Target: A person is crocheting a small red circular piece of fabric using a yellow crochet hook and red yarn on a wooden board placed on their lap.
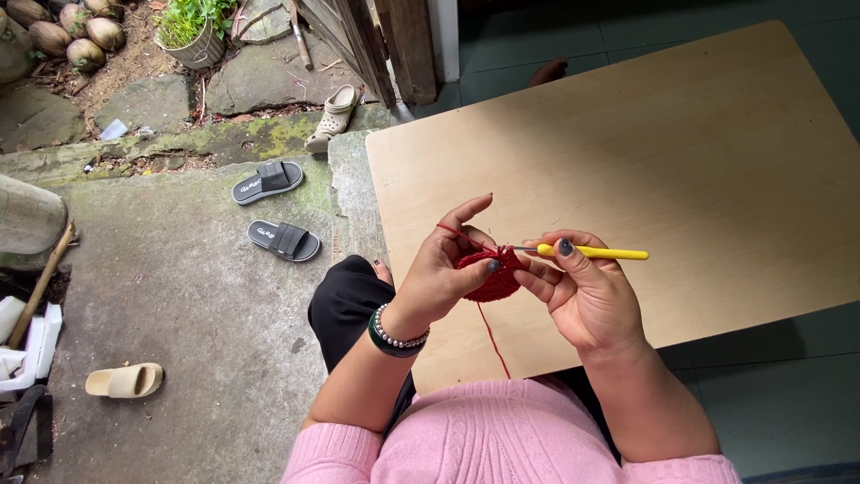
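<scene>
Close in, the person's pink sweater (502, 435) fills the bottom of the view, and both hands meet just above the lap. The left hand (439, 273) pinches the small red crochet piece (493, 276) between thumb and middle finger, forefinger raised with red yarn (452, 232) running over it. The right hand (587, 291) closes round the yellow crochet hook (591, 252), its long axis running left to right, metal tip pointing left into the piece's top edge, seemingly already in a stitch, though that is too small to tell. A yarn tail hangs down. Behind lies the pale wooden worktop (699, 161); farther left, black sandals (282, 238) on the concrete floor (179, 287).
</scene>
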